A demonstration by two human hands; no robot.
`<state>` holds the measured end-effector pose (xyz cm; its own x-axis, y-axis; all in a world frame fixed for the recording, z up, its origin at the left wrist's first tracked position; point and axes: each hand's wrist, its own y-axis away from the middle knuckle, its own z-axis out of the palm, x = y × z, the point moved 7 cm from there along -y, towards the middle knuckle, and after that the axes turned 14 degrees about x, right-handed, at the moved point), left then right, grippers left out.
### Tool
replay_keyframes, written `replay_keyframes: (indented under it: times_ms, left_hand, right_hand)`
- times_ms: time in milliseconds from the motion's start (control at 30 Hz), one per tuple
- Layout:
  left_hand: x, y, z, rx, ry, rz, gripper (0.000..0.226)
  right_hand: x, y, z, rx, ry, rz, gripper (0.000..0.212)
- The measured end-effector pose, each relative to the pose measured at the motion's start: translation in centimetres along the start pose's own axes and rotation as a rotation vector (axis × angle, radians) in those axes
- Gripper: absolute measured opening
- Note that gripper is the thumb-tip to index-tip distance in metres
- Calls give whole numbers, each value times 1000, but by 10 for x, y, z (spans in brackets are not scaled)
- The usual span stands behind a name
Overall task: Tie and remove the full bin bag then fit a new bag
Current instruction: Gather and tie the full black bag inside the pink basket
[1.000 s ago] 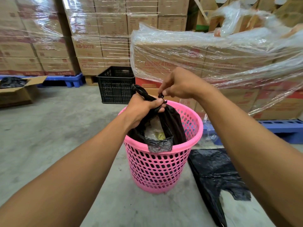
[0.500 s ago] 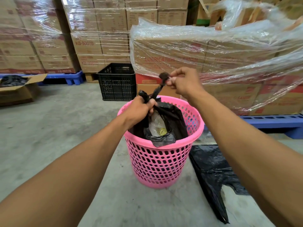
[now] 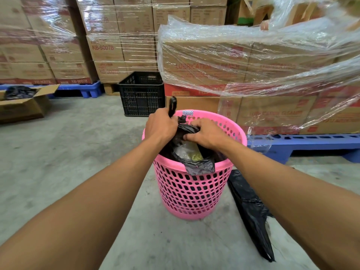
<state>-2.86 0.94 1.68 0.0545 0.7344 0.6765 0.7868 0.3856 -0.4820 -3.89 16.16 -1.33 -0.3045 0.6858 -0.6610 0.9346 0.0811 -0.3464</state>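
Note:
A pink perforated bin [image 3: 194, 193] stands on the concrete floor with a full black bin bag [image 3: 196, 164] in it; pale and yellow rubbish shows through the bag's gap. My left hand [image 3: 160, 124] is fisted around one twisted handle of the bag, whose end sticks up above the fist. My right hand [image 3: 206, 133] presses down on the gathered top of the bag, fingers curled into the black plastic. A flat spare black bag [image 3: 251, 213] lies on the floor just right of the bin.
A black plastic crate [image 3: 142, 94] stands behind the bin. Shrink-wrapped cardboard boxes [image 3: 224, 61] on blue pallets [image 3: 303, 145] fill the back and right. An open cardboard box [image 3: 23, 106] holding black plastic sits at far left. Bare concrete floor [image 3: 68, 152] lies to the left.
My right hand let go of the raised handle and dropped onto the gathered bag top. My left hand shifted up with its handle now poking above the fist.

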Motion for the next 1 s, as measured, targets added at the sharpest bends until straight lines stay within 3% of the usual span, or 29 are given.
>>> replay_keyframes:
  times_ms: [100,200,267,333,400,500,567,833,1000]
  left_hand:
    - [6,0,1,4,-89,167,19]
    - [7,9,21,-325,-212,268,27]
    - [4,15,25,-502,-105,148,38]
    - [-5,19,24,-627,246,-255,34]
    - [-12,16,20,-602,472,-525,25]
    - [-21,12,19,-531,547,-671,25]
    - [-24,14,20,-515,578,-757,28]
    - [-21,13,23,-473,633,-787,15]
    - [-37,2,22,-356,565,-694,15]
  right_hand:
    - [-1,-3,-3,81,10,-3,9]
    - [1,-6,-17,191,135,-43,16]
    - [6,-8,-22,189,158,-20,15]
    - [9,-10,-20,126,133,1,13]
    - [5,-11,-18,49,66,-9,22]
    - [-10,-10,-23,-11,-69,-66,49]
    - [-23,-8,-32,33,-138,-128,53]
    - [-34,-7,-40,121,-252,-78,5]
    - [-10,-6,-46,109,-247,36,5]
